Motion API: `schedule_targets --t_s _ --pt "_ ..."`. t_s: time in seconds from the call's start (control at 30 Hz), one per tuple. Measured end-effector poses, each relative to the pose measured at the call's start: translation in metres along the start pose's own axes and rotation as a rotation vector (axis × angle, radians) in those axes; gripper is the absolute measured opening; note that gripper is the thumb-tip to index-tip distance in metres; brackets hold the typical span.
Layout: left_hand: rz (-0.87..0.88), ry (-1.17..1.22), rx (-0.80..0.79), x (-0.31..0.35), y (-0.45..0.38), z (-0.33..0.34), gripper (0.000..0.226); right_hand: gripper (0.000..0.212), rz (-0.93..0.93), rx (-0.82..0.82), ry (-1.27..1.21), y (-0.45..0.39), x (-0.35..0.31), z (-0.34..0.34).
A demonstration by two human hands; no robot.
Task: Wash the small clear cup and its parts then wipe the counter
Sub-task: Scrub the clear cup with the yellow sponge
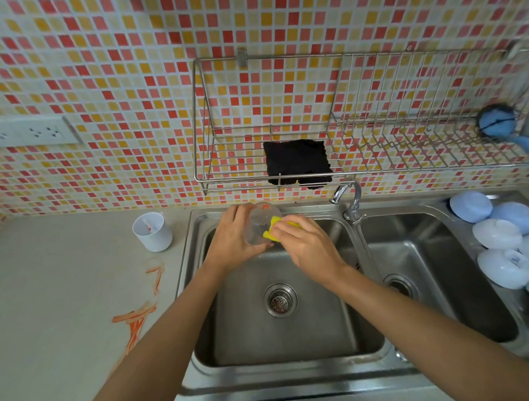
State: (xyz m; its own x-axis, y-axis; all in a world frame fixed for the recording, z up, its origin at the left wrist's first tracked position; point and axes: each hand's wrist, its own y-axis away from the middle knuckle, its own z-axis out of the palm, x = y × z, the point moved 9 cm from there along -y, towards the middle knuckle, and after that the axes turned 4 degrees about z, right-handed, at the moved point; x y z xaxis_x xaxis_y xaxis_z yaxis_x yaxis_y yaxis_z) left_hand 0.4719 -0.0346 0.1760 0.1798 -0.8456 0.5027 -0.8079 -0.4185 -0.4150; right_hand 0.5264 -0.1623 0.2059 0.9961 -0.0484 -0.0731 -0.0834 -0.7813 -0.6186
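Above the left sink basin (292,343), my left hand (233,239) grips a small clear cup (259,223) on its side, its open end facing right. My right hand (306,244) pinches a yellow sponge (273,228) and presses it into the cup's mouth. A white cup-shaped part (153,232) with a small orange-marked piece inside stands on the grey counter (65,297) left of the sink. Orange streaks (135,318) smear the counter near the sink's left rim.
The faucet (348,199) stands between the two basins, with no water seen running. A wire rack (286,166) on the tiled wall holds a black cloth (298,163) and a blue brush (497,123). Several white and blue bowls (498,237) lie upside down at the right. A wall socket (27,132) is at the left.
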Motion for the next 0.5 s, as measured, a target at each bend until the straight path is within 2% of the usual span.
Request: schedule_targets --t_s 0.07,0.17,0.3,0.4,0.5 --pt "0.046 -0.003 -0.025 0.003 -0.005 -0.005 0.075 0.023 0.001 -0.007 -0.067 0.002 -0.006 0.000" --pt "0.126 -0.099 -0.076 0.007 -0.008 -0.008 0.071 0.030 -0.049 -0.127 -0.132 0.009 0.001 0.008" --pt "0.263 -0.282 -0.126 0.022 -0.009 0.000 0.077 0.040 -0.124 -0.215 0.058 -0.001 0.028 0.011" --pt "0.253 -0.245 -0.141 0.026 -0.018 -0.002 0.076 0.036 -0.056 -0.186 0.051 -0.003 0.024 0.006" --pt "0.243 -0.188 -0.214 0.027 -0.018 0.002 0.071 0.034 0.042 -0.258 -0.123 0.012 0.008 0.013"
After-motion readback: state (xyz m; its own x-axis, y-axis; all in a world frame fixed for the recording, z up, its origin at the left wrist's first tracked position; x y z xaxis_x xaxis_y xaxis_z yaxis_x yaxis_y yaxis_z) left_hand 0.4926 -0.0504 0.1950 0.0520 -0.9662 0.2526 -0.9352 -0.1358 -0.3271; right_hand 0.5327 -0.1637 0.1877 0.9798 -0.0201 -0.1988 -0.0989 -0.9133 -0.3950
